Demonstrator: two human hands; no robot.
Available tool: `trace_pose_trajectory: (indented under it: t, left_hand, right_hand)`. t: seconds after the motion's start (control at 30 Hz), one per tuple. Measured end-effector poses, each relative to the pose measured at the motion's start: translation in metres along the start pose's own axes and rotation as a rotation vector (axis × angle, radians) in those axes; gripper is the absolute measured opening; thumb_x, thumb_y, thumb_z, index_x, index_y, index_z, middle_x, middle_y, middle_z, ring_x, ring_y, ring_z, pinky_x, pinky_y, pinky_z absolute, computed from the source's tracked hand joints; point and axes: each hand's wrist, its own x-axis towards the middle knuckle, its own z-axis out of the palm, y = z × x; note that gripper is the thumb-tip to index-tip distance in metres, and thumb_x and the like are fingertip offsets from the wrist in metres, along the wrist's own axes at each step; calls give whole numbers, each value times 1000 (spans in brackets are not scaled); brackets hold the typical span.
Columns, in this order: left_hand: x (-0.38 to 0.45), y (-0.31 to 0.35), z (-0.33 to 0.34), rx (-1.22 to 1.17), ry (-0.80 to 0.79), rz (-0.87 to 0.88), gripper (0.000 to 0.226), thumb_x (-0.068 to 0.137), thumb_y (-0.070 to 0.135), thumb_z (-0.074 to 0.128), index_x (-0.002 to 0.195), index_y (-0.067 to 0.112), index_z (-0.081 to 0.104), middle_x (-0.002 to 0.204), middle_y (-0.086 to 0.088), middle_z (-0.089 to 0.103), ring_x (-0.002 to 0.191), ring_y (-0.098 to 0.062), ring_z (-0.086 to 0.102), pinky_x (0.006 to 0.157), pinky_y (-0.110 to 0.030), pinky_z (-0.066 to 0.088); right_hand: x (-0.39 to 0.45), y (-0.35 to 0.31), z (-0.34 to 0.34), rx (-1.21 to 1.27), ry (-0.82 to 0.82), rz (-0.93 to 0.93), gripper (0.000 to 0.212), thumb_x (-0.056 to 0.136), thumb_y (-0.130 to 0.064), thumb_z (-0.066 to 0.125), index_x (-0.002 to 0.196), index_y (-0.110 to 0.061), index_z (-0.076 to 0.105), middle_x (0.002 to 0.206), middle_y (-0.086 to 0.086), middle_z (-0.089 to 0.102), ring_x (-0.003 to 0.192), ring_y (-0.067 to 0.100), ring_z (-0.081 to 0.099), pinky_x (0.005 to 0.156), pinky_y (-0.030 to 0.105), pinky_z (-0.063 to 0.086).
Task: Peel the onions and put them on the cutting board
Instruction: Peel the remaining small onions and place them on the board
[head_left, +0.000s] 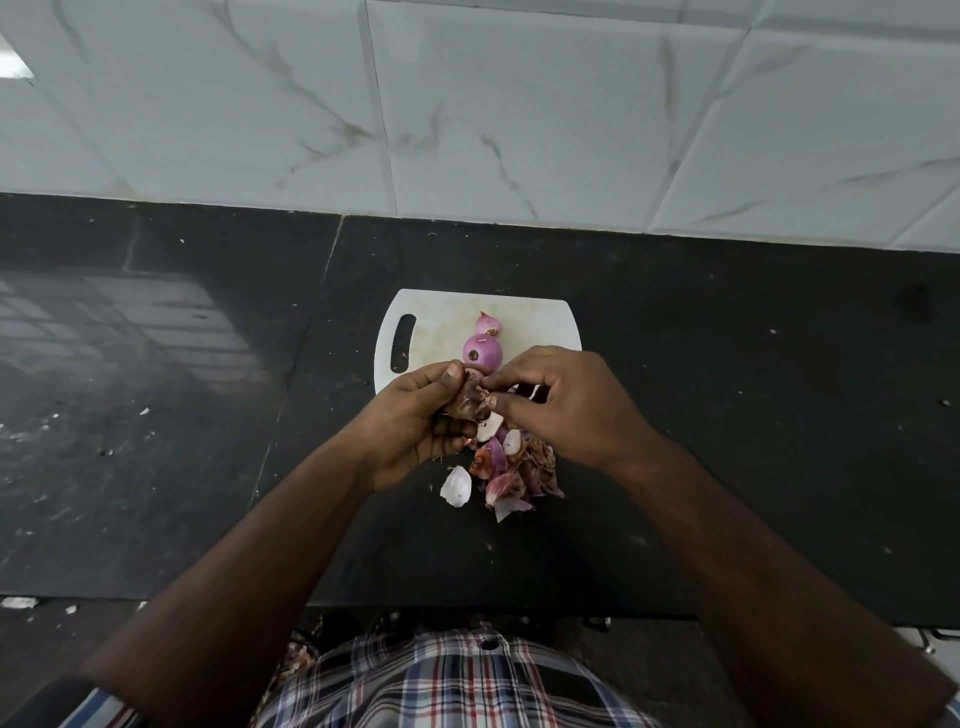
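Observation:
A white cutting board (441, 322) with a handle slot lies on the dark counter. Two peeled purple onions rest on it, a small one (489, 324) behind a larger one (483, 351). Over the board's near edge my left hand (415, 426) grips an onion (467, 402) that still wears brown dry skin. My right hand (563, 400) pinches the skin on that onion's right side with thumb and fingertips. Part of the board's near half is hidden under both hands.
A heap of purple, brown and white onion peels (511, 467) lies on the black counter (727, 389) just in front of the board. A white marbled tile wall (467, 104) rises behind the counter. Small scraps dot the counter's left side.

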Motion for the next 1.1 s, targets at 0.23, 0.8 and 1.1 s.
trace_pose_trajectory:
  t: [0.23, 0.8, 1.1]
  left_hand:
    - [0, 0, 3, 67, 13, 12, 36, 104, 37, 45, 115, 6, 61, 72, 2, 59, 62, -12, 56, 55, -21, 49]
    - [-5, 2, 0, -39, -81, -17, 39, 95, 39, 51, 119, 8, 53, 64, 1, 54, 58, -13, 54, 54, -23, 45]
    - [-3, -1, -4, -42, -93, -28, 27, 97, 43, 52, 97, 16, 52, 67, 2, 53, 62, -17, 53, 53, -24, 46]
  right_hand:
    - [2, -5, -2, -233, 9, -214, 19, 87, -24, 66, 97, -14, 78, 87, 0, 74, 79, 14, 64, 67, 30, 50]
    - [9, 4, -9, -123, 93, 50, 10, 92, -21, 61, 94, -12, 64, 85, -8, 59, 76, 4, 55, 63, 20, 41]
    - [2, 5, -12, -25, 89, 77, 9, 89, -25, 74, 96, -21, 78, 101, -9, 73, 95, 3, 65, 83, 29, 54]
